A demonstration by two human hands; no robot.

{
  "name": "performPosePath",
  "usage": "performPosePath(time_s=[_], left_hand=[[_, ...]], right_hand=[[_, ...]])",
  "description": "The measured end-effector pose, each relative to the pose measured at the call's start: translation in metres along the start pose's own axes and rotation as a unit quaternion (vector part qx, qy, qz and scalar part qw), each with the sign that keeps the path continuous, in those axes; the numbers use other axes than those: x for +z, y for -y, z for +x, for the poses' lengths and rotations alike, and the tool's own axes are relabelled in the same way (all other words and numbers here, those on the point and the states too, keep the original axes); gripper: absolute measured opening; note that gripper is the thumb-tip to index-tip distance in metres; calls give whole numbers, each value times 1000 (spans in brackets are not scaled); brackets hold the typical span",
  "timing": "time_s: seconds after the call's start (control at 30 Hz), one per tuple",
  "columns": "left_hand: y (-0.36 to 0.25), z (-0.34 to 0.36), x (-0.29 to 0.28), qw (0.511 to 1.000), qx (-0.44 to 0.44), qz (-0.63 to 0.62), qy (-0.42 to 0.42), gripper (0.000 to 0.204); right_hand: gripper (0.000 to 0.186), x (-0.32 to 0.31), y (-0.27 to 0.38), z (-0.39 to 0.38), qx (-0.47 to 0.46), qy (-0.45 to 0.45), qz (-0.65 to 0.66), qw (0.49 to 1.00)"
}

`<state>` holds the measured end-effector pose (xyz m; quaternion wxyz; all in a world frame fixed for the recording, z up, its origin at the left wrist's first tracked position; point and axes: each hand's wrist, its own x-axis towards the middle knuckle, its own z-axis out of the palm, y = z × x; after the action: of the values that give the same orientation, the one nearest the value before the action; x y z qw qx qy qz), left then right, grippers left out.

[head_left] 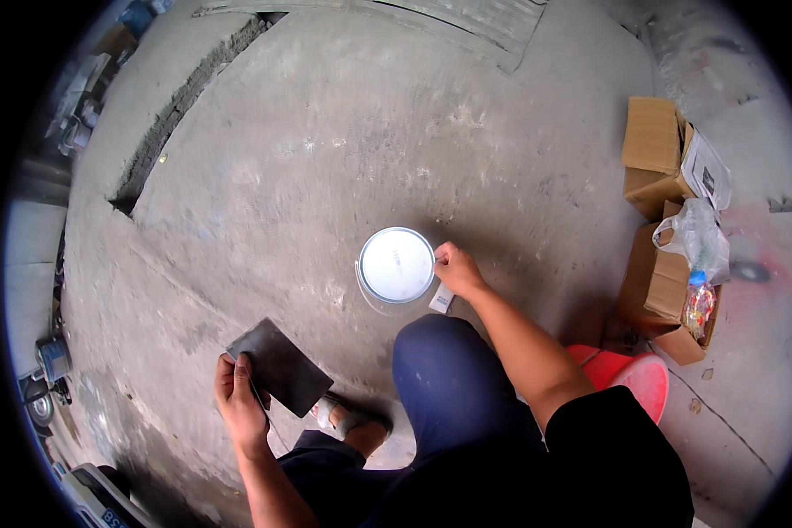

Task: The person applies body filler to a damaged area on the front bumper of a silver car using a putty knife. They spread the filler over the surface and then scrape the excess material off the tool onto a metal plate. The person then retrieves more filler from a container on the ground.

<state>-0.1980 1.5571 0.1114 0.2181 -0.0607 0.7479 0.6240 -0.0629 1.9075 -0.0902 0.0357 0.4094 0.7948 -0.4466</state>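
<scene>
A round metal pail (397, 265) with a white lid stands upright on the concrete floor, its thin wire handle down around the near left side. My right hand (458, 268) is at the right edge of the lid, fingertips pinched together; what they hold, if anything, is too small to tell. Below that hand, beside the pail, is a small white piece (442, 299) with dark print. My left hand (240, 396) grips a dark, flat rectangular sheet (282, 367) by its left edge, thumb on top. The sheet is well apart from the pail, nearer to me.
Cardboard boxes (651, 145) stand along the right, one with a clear plastic bag (697, 238) on it. A red bucket (640, 387) is beside my right arm. My bent knee (449, 370) is just this side of the pail. A trench (172, 132) cuts the floor at far left.
</scene>
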Motion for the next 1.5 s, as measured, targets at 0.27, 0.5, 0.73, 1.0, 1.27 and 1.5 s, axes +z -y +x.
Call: performPosePath(time_s=[0.27, 0.5, 0.73, 1.0, 1.27, 1.5], left_hand=[[0, 8, 10, 999, 9, -16, 35, 22], [7, 13, 10, 998, 4, -29, 59, 20], [-2, 15, 27, 998, 2, -37, 47, 7], [5, 21, 30, 997, 0, -67, 37, 9], [21, 20, 36, 990, -52, -118, 58, 18], [24, 22, 31, 980, -151, -112, 63, 18]], right_hand=[[32, -2, 12, 17, 93, 13, -49, 994], [30, -84, 37, -6, 57, -82, 14, 995], [22, -132, -27, -14, 83, -134, -332, 930], [24, -58, -99, -41, 90, -37, -326, 940], [49, -38, 158, -119, -570, 68, -79, 815], [38, -20, 163, -122, -610, 70, -154, 774]])
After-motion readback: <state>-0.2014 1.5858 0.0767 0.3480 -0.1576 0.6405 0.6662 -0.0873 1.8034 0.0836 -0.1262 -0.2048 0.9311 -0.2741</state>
